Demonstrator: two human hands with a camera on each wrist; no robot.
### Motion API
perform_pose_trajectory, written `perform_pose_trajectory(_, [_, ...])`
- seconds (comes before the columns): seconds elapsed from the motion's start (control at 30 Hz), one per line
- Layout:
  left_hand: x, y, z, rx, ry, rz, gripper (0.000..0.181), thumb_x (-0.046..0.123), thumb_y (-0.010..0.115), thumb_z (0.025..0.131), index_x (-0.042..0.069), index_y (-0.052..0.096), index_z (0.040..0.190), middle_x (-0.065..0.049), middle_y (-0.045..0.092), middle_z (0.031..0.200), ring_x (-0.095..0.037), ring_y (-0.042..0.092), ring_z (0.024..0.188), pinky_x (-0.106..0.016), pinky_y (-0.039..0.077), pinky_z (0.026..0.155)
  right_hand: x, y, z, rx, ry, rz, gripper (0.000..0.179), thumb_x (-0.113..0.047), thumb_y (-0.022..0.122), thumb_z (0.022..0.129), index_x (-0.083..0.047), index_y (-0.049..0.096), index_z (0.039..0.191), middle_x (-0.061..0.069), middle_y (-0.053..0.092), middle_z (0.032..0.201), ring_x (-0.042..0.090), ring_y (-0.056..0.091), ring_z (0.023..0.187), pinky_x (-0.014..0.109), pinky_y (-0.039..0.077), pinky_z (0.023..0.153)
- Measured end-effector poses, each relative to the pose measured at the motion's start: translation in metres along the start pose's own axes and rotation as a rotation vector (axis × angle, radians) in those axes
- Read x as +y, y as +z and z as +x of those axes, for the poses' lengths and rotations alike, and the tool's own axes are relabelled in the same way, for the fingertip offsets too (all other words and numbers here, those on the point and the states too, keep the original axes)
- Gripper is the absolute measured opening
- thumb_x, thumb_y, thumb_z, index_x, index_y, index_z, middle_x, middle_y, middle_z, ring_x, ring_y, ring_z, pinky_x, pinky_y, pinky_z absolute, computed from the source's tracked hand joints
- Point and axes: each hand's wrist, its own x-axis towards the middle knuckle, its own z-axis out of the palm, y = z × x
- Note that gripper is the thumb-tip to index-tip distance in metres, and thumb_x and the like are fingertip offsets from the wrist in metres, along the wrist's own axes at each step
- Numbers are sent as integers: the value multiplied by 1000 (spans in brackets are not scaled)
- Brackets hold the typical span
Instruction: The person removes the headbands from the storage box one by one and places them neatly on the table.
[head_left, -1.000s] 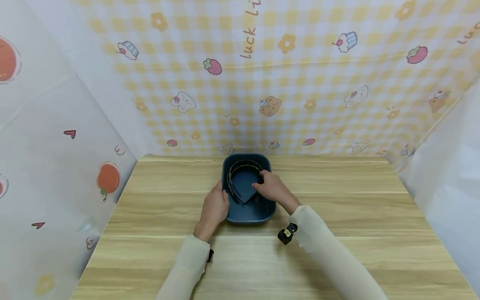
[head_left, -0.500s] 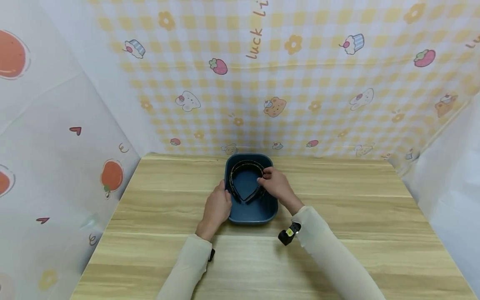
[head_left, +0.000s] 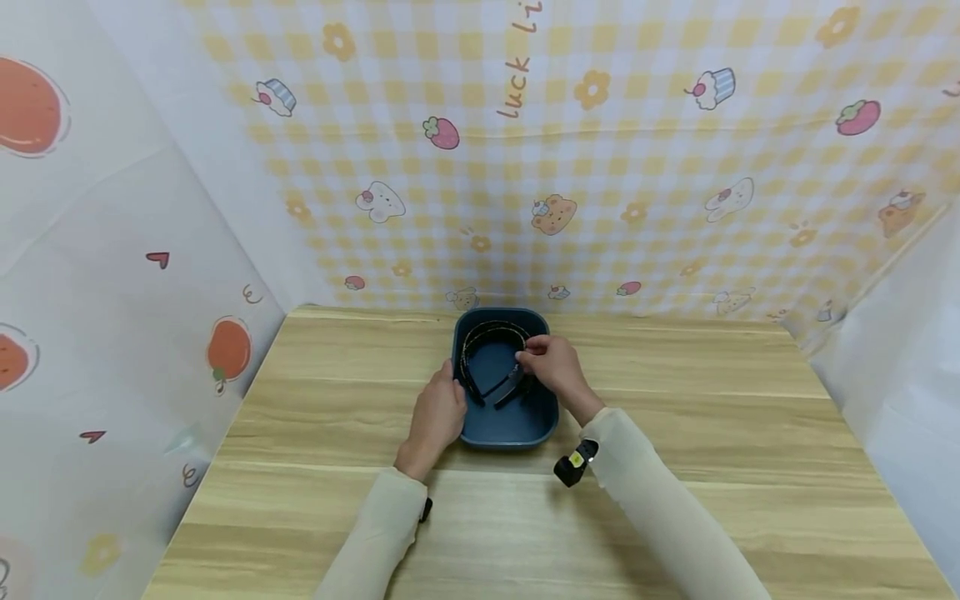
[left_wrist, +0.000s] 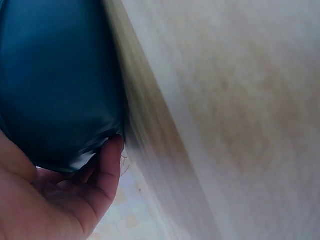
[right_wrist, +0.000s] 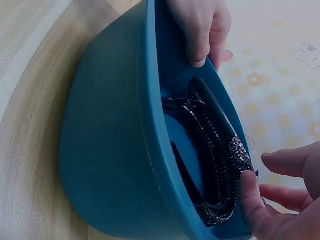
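Observation:
A dark blue bin (head_left: 510, 429) stands on the table, with black glittery headbands (head_left: 476, 333) lying in it, one overlapping another. My left hand (head_left: 437, 408) grips the bin's left wall; in the right wrist view its thumb (right_wrist: 199, 55) is inside the rim. Fingers (left_wrist: 107, 170) of that hand curl against the bin's outside in the left wrist view. Over the bin's right side, my right hand (head_left: 558, 367) pinches the right arm of a headband (right_wrist: 239, 150) with thumb and fingertips. The lower ends of the headbands lie apart, toward the bin's near side.
The light wooden table (head_left: 337, 400) spreads out on both sides of the bin. Behind it hangs a yellow checked cloth (head_left: 480, 167), close to the bin's far end. A black wrist camera (head_left: 572, 468) hangs beneath my right sleeve.
The right hand has lifted slightly and shifted the headband's right arm, so the ends that met at the bottom now lie apart. The left hand keeps its grip on the bin.

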Motion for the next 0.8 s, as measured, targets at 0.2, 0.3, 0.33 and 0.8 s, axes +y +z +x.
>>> perform_pose_trajectory(0.2, [0, 2, 0, 2, -1, -1, 47, 10, 45, 103, -10, 40, 145, -27, 59, 131, -40, 63, 110, -48, 53, 91, 0, 3, 0, 9, -39, -25, 37, -9, 70, 92, 4, 62, 125, 16, 66, 105, 26, 70, 84, 37, 58, 79])
perform_pose_trajectory(0.3, [-1, 2, 0, 2, -6, -2, 47, 10, 44, 103, -10, 40, 146, -27, 58, 131, -40, 63, 111, -48, 53, 92, 1, 4, 0, 14, -64, -29, 37, -7, 72, 90, 4, 61, 123, 18, 70, 102, 29, 70, 81, 36, 59, 74])
perform_pose_trajectory(0.33, [-1, 2, 1, 0, -10, -2, 47, 10, 43, 103, -9, 39, 146, -27, 58, 132, -39, 63, 112, -47, 53, 92, 1, 4, 0, 15, -68, -29, 37, -6, 72, 89, 5, 61, 123, 18, 70, 100, 30, 71, 80, 37, 59, 74])
perform_pose_trajectory(0.8, [0, 2, 1, -12, -24, 2, 48, 11, 43, 104, -9, 38, 147, -26, 57, 134, -38, 61, 116, -47, 51, 95, 4, 6, 1, 40, -97, -36, 41, 2, 68, 86, 7, 60, 125, 14, 68, 91, 14, 66, 66, 27, 58, 65])
